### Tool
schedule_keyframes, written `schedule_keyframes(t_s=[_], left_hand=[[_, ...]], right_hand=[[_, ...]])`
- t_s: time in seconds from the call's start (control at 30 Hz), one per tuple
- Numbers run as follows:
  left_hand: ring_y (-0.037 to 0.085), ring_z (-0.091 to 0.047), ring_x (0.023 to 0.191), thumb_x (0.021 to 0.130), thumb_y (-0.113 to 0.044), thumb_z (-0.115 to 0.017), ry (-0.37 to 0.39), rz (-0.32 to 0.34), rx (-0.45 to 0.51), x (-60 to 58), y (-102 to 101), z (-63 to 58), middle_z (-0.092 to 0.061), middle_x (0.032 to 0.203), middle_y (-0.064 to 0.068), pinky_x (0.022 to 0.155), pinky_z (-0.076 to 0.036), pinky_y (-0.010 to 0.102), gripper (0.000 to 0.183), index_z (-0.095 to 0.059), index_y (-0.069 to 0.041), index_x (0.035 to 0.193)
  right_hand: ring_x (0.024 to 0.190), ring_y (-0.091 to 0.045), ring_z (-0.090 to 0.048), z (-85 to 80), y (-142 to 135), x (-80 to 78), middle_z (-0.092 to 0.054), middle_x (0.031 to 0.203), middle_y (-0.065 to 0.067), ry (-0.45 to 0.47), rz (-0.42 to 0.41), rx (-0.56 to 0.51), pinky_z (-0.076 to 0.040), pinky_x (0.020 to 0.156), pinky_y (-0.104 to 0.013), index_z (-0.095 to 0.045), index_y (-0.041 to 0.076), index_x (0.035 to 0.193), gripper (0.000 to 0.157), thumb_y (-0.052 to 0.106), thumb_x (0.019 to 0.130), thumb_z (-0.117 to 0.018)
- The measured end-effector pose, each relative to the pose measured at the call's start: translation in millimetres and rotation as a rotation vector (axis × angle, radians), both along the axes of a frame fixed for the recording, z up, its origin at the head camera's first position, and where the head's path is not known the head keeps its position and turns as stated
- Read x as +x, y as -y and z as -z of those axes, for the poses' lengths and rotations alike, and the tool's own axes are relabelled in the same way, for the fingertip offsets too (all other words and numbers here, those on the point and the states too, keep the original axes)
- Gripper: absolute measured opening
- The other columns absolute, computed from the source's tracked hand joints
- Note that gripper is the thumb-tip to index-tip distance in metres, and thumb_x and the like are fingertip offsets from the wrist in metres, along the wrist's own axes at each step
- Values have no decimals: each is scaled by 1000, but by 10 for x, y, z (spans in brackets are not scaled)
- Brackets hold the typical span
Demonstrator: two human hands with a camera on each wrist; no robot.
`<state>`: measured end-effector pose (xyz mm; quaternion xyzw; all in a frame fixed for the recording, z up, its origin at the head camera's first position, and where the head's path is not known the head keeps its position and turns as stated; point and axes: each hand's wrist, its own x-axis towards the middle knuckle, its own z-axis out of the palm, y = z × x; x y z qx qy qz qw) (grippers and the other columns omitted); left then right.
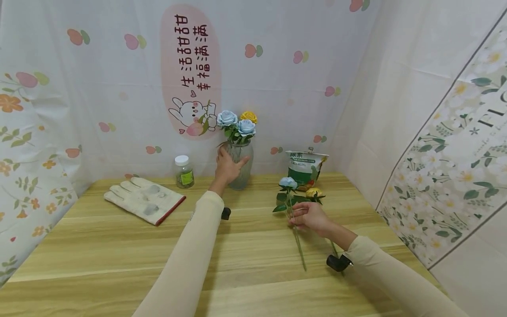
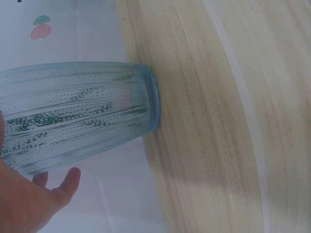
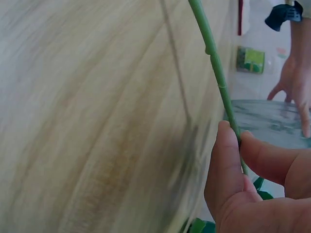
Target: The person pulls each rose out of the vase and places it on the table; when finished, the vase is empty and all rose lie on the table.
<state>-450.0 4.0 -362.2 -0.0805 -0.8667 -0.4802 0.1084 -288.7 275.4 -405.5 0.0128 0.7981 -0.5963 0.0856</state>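
Observation:
A ribbed clear glass vase (image 1: 240, 169) stands upright at the back of the table, holding two light blue artificial roses (image 1: 227, 118) and a yellow artificial rose (image 1: 248, 116). My left hand (image 1: 229, 166) holds this vase by its upper side, thumb across the front; the left wrist view shows some fingers beside the glass. My right hand (image 1: 310, 218) pinches the green stem (image 3: 217, 73) of another light blue artificial rose (image 1: 288, 182) between thumb and fingers. That bloom points away from me, its stem slanting toward the front. Partly hidden behind the right hand lies a yellow artificial rose (image 1: 314, 192).
A green and white bag (image 1: 304, 169) stands at the back right. Left of the vase is a small jar (image 1: 184, 174) with a white lid. A pale work glove (image 1: 144, 200) with a red cuff lies at the left. Patterned cloth (image 1: 130, 88) walls the table's back and sides.

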Motion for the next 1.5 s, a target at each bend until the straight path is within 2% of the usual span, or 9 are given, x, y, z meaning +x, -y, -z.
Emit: schedule_keyframes(t_s=[0.17, 0.4, 0.6, 0.73, 1.23, 1.37, 1.5], left_hand=[[42, -22, 143, 90, -60, -63, -7, -6, -20, -4, 13, -10, -14, 158, 23, 107, -34, 58, 99, -8, -6, 153], [41, -24, 142, 90, -61, -62, -9, -17, -36, -11, 33, -2, -16, 156, 22, 106, -36, 58, 99, -9, -6, 152], [42, -25, 142, 90, -61, -62, -4, -16, -40, 1, 47, -19, -16, 157, 23, 105, -36, 59, 99, -9, -6, 152], [42, -25, 142, 90, -60, -62, -4, -11, -36, 14, 75, -28, -15, 157, 23, 107, -35, 58, 98, -9, -6, 152], [42, -29, 142, 86, -59, -68, 27, -3, -38, 15, 90, 31, -16, 159, 24, 109, -34, 53, 105, -9, -2, 153], [42, -31, 141, 86, -60, -68, 42, -8, -58, 35, 105, 12, -15, 160, 24, 108, -36, 54, 107, -10, -1, 153], [41, -31, 142, 85, -58, -70, 52, 6, -59, 47, 111, -26, -14, 161, 24, 110, -34, 53, 107, -11, -1, 154]], right_hand=[[82, -19, -71, 94, -3, -84, -65, 107, -22, 2, 1, -4, -58, 65, -31, -48, -14, 129, 44, -13, 88, -65], [83, -19, -72, 75, 74, -132, -63, 109, -22, 13, -2, -27, -58, 67, -30, -48, -14, 130, 45, -12, 88, -65], [84, -20, -72, 87, 149, -192, -63, 109, -21, 53, -26, 20, -58, 70, -33, -48, -14, 130, 43, -13, 90, -62], [89, -23, -71, 101, 189, -222, -61, 114, -25, 79, -33, 51, -58, 74, -37, -48, -13, 132, 43, -11, 91, -62], [87, -23, -71, 72, 262, -215, -64, 106, -21, 90, 5, 124, -59, 70, -39, -50, -13, 131, 43, -12, 90, -62], [91, -26, -71, 53, 256, -196, -64, 110, -25, 73, -7, 149, -58, 70, -39, -50, -14, 131, 44, -12, 89, -62], [87, -23, -70, 47, 214, -182, -64, 106, -22, 74, 16, 158, -58, 69, -38, -50, -13, 131, 43, -11, 90, -62]])
